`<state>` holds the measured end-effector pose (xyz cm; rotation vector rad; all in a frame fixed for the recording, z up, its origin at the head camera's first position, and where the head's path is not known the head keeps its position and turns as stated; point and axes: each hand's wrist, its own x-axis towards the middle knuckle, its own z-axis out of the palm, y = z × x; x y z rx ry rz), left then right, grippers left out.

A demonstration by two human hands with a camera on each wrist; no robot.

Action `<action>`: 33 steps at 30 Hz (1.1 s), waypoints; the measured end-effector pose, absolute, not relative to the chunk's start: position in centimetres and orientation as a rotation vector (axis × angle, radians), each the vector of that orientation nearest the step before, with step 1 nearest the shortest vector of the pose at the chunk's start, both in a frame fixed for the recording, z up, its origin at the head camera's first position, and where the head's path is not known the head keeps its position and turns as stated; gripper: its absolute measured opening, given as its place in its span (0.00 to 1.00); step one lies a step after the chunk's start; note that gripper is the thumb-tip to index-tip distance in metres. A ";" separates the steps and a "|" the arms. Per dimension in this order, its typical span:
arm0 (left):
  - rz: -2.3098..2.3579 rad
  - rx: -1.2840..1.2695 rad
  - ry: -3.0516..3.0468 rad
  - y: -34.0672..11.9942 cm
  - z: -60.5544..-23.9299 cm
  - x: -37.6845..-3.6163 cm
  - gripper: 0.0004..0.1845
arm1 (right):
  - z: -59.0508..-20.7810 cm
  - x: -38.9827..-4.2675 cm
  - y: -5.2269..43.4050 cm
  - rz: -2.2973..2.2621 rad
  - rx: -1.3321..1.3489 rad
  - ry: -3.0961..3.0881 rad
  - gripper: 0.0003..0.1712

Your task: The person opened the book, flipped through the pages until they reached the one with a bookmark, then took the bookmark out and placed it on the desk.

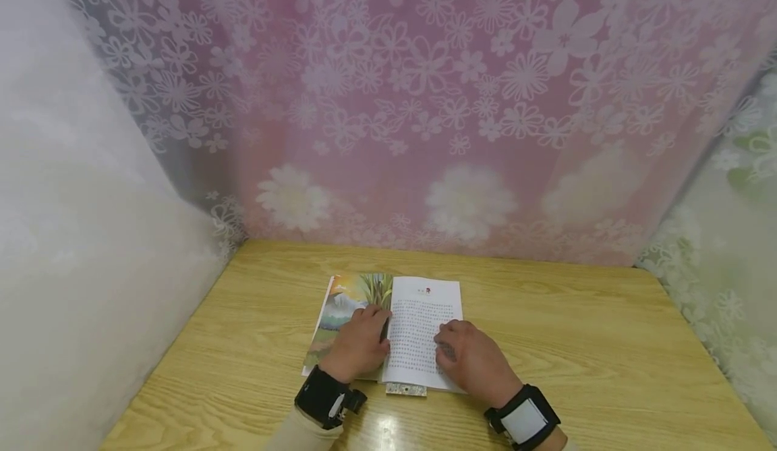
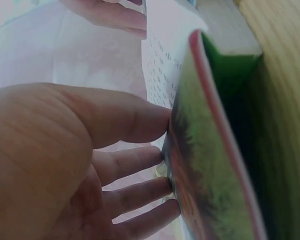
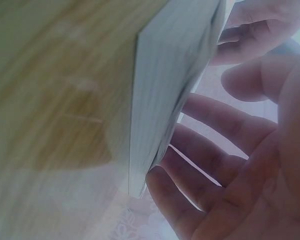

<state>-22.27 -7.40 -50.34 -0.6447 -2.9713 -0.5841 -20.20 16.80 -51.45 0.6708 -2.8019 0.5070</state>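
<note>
An open book (image 1: 419, 323) lies flat on the wooden table (image 1: 577, 343), with a painted landscape on its left page and printed text on its right. My left hand (image 1: 363, 338) rests on the picture page beside the spine. In the left wrist view its straight fingers (image 2: 140, 165) touch the coloured page (image 2: 205, 170). My right hand (image 1: 467, 353) rests on the text page. In the right wrist view its loosely bent fingers (image 3: 210, 145) touch the edge of the page block (image 3: 165, 85). Neither hand wraps round the book.
A small patterned strip (image 1: 405, 389) pokes out from under the book's near edge. Flowered lace curtains (image 1: 425, 100) close in the table at the back and both sides. Bare wood lies left and right of the book. Both wrists wear black camera bands (image 1: 324, 397).
</note>
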 end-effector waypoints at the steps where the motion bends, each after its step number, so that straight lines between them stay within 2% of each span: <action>1: -0.591 -0.644 -2.978 -7.5 -50.3 -22.3 0.23 | -51.4 -20.2 16.8 0.511 0.669 -2.803 0.09; 10: -0.708 -0.646 -2.971 -8.3 -50.1 -22.3 0.24 | -51.9 -20.3 16.6 0.554 0.755 -2.740 0.06; 17: -0.401 -0.730 -2.780 -6.6 -50.4 -21.8 0.18 | -52.2 -20.4 16.8 0.524 0.801 -2.691 0.06; 20: -0.331 -0.803 -2.687 -4.9 -50.5 -21.3 0.19 | -52.1 -20.5 16.9 0.484 0.804 -2.651 0.08; 24: -0.281 -0.813 -2.722 -2.4 -51.2 -20.4 0.24 | -51.8 -20.6 17.0 0.462 0.750 -2.612 0.12; 30: -0.325 -0.712 -2.916 -0.4 -51.3 -19.3 0.40 | -51.7 -20.6 17.0 0.452 0.664 -2.607 0.14; 33: -0.306 -0.675 -2.946 -0.1 -51.2 -19.1 0.45 | -51.6 -20.6 16.9 0.456 0.643 -2.612 0.15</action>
